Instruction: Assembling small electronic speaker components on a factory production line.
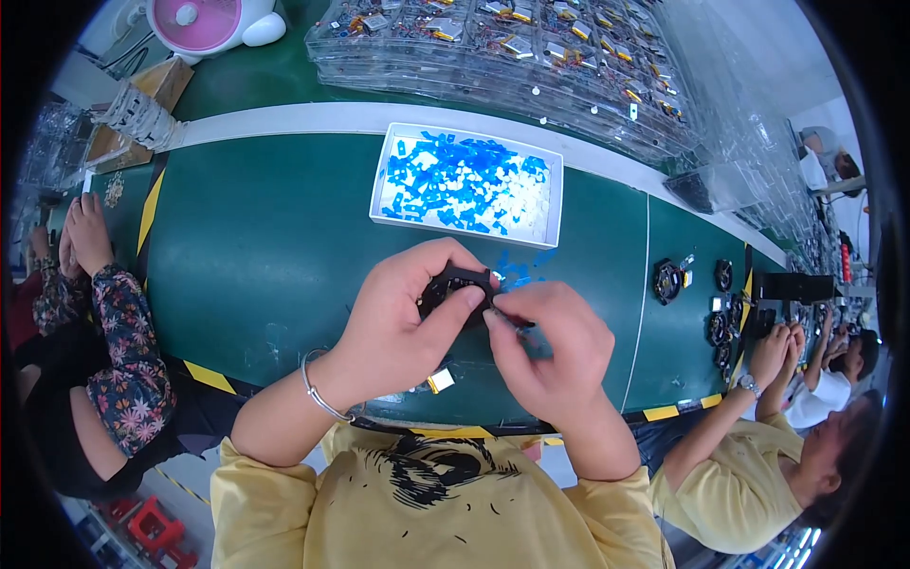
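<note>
The casing (453,281) is held over the worktop (256,237), on the near side of the white tray (408,224), clamped between the thumb and fingers of the left hand (398,313). The right hand (559,346) is placed at its right edge, thumb and forefinger nearly together; whether anything is pinched there cannot be told. The casing can be judged light and stiff, its open inside perhaps fragile, so it is best gripped by the outer rim.

Black round part (485,282) partly hidden by left hand (396,318); pink-and-white object (201,23) (upper left) cut off above.
</note>
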The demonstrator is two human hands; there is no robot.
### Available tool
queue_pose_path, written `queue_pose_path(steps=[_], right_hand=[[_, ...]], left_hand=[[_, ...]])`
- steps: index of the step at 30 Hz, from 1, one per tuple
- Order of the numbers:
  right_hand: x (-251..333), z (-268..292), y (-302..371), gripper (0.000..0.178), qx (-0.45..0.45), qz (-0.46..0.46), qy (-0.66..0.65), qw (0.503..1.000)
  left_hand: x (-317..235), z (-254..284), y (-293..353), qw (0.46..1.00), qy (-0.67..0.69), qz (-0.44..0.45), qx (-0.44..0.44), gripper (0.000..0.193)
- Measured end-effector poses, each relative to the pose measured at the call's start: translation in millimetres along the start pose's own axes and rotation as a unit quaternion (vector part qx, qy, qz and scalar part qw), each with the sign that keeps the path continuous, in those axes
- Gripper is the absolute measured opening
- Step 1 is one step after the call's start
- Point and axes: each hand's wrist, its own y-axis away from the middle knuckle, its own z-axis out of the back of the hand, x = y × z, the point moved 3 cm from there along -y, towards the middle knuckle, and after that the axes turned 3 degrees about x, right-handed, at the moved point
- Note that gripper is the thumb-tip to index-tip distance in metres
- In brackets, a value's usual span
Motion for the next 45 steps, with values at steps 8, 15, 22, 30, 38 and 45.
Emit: queue_pose_path(steps=[8, 15, 22, 30, 38, 45], right_hand=[[-36, -4, 9, 0.016, 0.084, -0.340, -0.463, 0.814], [-48, 14, 7, 0.011, 0.106, -0.373, -0.454, 0.802], [-37, 14, -4, 0.017, 0.012, -0.339, -0.445, 0.829], [-24, 11, 2, 0.013, -0.017, -0.241, -0.278, 0.930], [-13, 13, -14, 0.014, 0.024, -0.080, -0.114, 0.990], [-32, 8, -9, 0.007, 0.002, -0.347, -0.413, 0.842]], left_hand=[[13, 2, -9, 0.981, 0.190, 0.034, -0.020, 0.010], [7, 4, -7, 0.951, 0.296, 0.084, 0.005, 0.021], [8, -2, -9, 0.979, 0.189, 0.046, 0.057, 0.020], [9, -2, -12, 0.984, 0.125, 0.125, -0.017, 0.012], [12, -1, -12, 0.929, 0.341, 0.139, -0.033, 0.014], [9, -1, -13, 0.902, 0.373, 0.213, 0.036, 0.008]])
